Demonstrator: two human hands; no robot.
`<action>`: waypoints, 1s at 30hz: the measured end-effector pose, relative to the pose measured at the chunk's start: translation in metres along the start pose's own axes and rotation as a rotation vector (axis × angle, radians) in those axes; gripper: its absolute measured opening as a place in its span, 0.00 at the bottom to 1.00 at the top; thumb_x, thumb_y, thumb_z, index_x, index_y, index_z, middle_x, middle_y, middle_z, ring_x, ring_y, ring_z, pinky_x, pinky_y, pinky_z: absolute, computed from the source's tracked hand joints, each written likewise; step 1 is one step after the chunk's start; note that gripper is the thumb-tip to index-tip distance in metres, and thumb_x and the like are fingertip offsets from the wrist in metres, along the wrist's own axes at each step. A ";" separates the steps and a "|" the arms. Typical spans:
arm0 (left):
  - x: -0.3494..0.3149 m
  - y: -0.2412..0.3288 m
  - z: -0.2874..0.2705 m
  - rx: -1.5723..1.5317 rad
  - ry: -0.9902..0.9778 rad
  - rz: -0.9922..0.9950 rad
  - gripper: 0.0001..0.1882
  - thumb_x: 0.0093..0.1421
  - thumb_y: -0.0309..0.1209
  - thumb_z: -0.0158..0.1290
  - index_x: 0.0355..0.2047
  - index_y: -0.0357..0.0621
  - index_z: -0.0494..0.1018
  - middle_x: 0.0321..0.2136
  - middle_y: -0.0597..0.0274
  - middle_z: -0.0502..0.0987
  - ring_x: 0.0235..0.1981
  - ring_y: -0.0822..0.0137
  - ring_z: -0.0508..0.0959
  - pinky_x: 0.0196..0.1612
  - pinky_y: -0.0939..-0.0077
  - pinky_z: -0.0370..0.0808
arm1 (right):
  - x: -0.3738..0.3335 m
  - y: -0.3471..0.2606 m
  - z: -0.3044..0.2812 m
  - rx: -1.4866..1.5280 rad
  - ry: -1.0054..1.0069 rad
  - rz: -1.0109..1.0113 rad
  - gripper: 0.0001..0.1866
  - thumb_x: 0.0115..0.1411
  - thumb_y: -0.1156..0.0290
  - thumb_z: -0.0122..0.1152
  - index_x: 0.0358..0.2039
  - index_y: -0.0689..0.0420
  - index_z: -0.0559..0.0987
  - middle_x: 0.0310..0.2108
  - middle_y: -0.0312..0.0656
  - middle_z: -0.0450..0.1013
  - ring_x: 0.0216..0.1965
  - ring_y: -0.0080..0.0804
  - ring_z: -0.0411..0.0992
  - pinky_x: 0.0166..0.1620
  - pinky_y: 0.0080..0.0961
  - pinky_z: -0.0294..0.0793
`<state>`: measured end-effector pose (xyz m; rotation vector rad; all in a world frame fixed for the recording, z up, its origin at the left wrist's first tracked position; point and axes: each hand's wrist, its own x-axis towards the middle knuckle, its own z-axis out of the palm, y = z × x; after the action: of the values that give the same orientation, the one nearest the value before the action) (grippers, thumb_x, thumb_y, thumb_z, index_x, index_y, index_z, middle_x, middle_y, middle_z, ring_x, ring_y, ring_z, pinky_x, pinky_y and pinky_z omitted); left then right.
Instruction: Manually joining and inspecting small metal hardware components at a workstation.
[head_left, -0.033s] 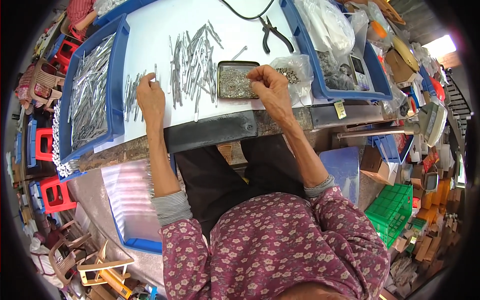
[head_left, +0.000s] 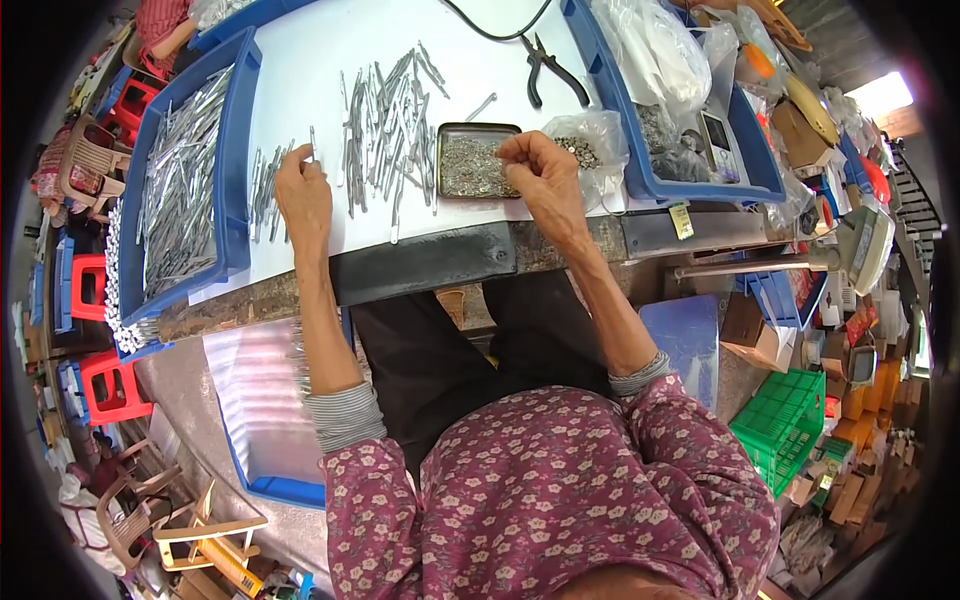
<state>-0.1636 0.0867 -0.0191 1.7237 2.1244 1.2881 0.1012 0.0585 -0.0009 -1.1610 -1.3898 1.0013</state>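
Observation:
My left hand (head_left: pixel 303 197) is closed on a slim metal strip (head_left: pixel 313 140), whose end sticks up past the fingertips. Beside that hand lies a small row of similar metal strips (head_left: pixel 263 195) on white paper. My right hand (head_left: pixel 545 185) is closed in a pinch at the right side of a dark-rimmed rectangular tin (head_left: pixel 479 128) filled with tiny metal parts (head_left: pixel 470 165). Whatever those fingers hold is too small to make out. Between my hands a loose pile of metal strips (head_left: pixel 385 130) is spread out.
A blue tray (head_left: pixel 232 150) heaped with strips stands at the left. Black-handled pliers (head_left: pixel 552 75) lie behind the tin. Right of it is a clear plastic bag (head_left: pixel 605 130) of small metal parts, then another blue tray (head_left: pixel 690 188) with bags and a small device. A dark strip (head_left: pixel 425 262) edges the table.

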 end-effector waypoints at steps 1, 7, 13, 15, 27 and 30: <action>-0.002 0.005 -0.003 -0.195 -0.099 -0.091 0.15 0.52 0.24 0.41 0.39 0.30 0.69 0.28 0.48 0.74 0.30 0.60 0.74 0.34 0.70 0.69 | 0.000 0.002 -0.001 -0.004 -0.006 0.014 0.06 0.48 0.80 0.51 0.29 0.64 0.73 0.22 0.29 0.66 0.22 0.11 0.59 0.26 0.09 0.60; -0.034 0.081 -0.015 -1.256 -0.324 -0.492 0.13 0.51 0.17 0.44 0.38 0.28 0.69 0.22 0.60 0.69 0.19 0.75 0.65 0.21 0.88 0.63 | 0.000 0.002 -0.001 0.013 0.052 -0.013 0.05 0.47 0.81 0.50 0.27 0.62 0.72 0.21 0.29 0.65 0.21 0.11 0.60 0.24 0.09 0.58; -0.072 0.101 0.006 -1.613 -0.495 -0.586 0.09 0.54 0.20 0.46 0.37 0.29 0.66 0.20 0.64 0.65 0.19 0.75 0.65 0.19 0.86 0.61 | -0.008 -0.016 0.008 0.123 0.046 -0.001 0.04 0.47 0.81 0.51 0.26 0.61 0.71 0.20 0.29 0.64 0.19 0.10 0.57 0.21 0.09 0.54; -0.081 0.105 0.012 -1.627 -0.533 -0.601 0.09 0.56 0.21 0.45 0.38 0.31 0.66 0.22 0.61 0.68 0.17 0.76 0.64 0.18 0.86 0.59 | -0.010 -0.020 0.008 0.215 0.041 0.035 0.04 0.47 0.81 0.51 0.26 0.61 0.71 0.20 0.28 0.64 0.18 0.10 0.57 0.20 0.09 0.54; -0.097 0.105 0.026 -1.843 -0.675 -0.751 0.10 0.55 0.21 0.44 0.38 0.35 0.64 0.21 0.56 0.69 0.13 0.77 0.59 0.14 0.87 0.54 | -0.021 -0.027 0.013 0.299 -0.027 0.035 0.04 0.46 0.84 0.51 0.24 0.62 0.69 0.19 0.30 0.64 0.20 0.11 0.61 0.23 0.09 0.59; -0.098 0.106 0.028 -1.824 -0.676 -0.760 0.09 0.55 0.21 0.44 0.38 0.35 0.64 0.21 0.56 0.68 0.13 0.77 0.59 0.13 0.87 0.54 | -0.021 -0.018 0.012 0.266 -0.018 0.005 0.05 0.45 0.84 0.51 0.24 0.61 0.69 0.19 0.31 0.64 0.20 0.12 0.62 0.22 0.09 0.59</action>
<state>-0.0346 0.0176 -0.0061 0.3015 0.4176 1.2183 0.0873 0.0349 0.0115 -0.9600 -1.2246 1.1639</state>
